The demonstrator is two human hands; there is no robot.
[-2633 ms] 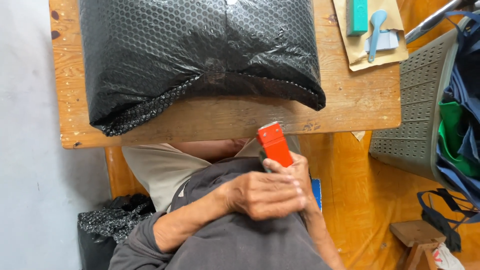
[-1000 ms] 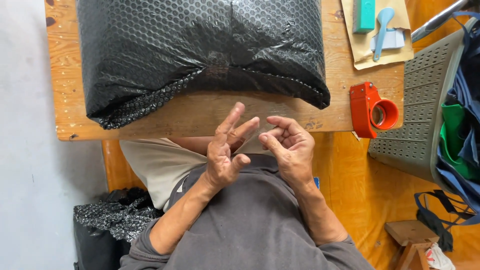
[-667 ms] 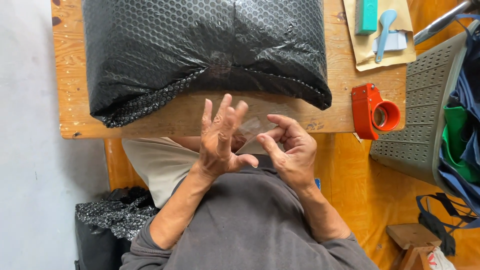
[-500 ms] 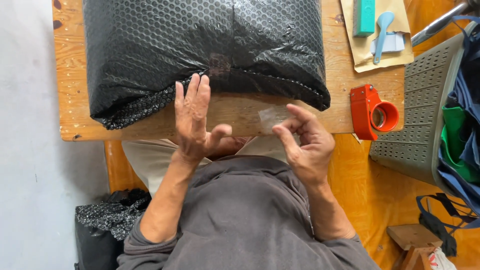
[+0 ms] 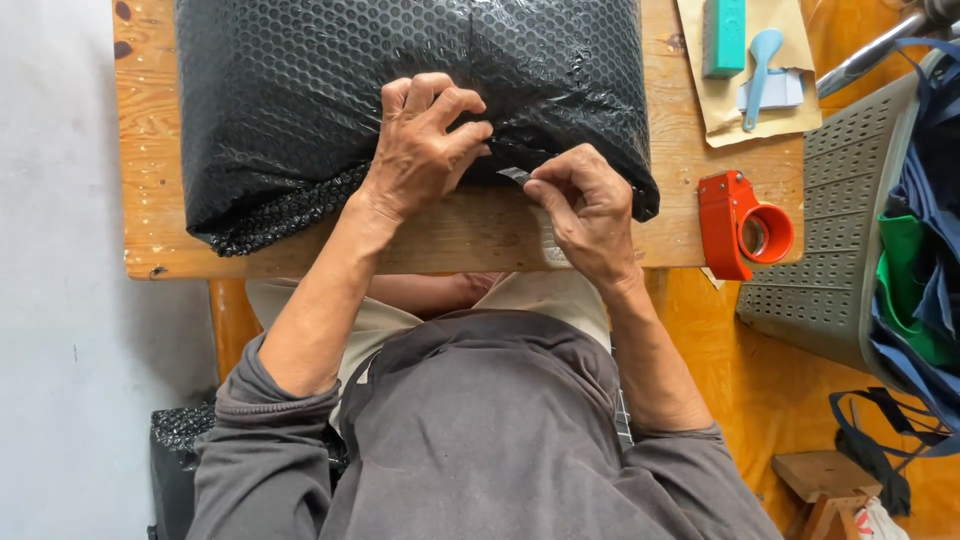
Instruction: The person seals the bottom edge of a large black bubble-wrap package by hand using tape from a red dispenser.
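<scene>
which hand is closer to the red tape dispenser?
Right. The right hand pinches a strip of clear tape at the black bubble-wrap parcel, just left of the red tape dispenser. The left hand presses the parcel farther left.

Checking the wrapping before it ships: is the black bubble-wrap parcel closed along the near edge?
Mostly closed: the wrap on the parcel is folded over, the left hand presses the seam, and the right hand holds clear tape there.
</scene>
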